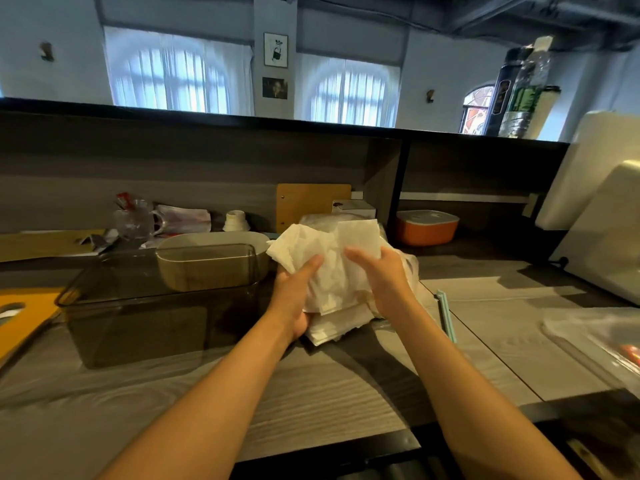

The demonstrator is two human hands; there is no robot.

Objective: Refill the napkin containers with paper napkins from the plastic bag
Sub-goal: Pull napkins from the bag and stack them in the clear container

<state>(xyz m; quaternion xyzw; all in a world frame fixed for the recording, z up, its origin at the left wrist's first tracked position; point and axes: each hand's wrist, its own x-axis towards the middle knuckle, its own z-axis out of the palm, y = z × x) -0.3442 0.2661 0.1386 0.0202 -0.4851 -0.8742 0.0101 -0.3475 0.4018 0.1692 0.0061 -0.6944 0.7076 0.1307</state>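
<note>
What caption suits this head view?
Both hands, left and right, grip paper napkins beside a clear container.

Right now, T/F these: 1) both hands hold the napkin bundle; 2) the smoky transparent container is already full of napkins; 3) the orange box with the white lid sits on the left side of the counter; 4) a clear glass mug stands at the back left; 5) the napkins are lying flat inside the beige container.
1. True. The left hand and right hand both grip the napkin bundle.
2. False. The smoky transparent container shows no napkins in it.
3. False. The orange box sits in the shelf recess at the back right.
4. True. The glass mug stands at the back left.
5. False. The napkins are held up in both hands, to the right of the beige container.
</note>
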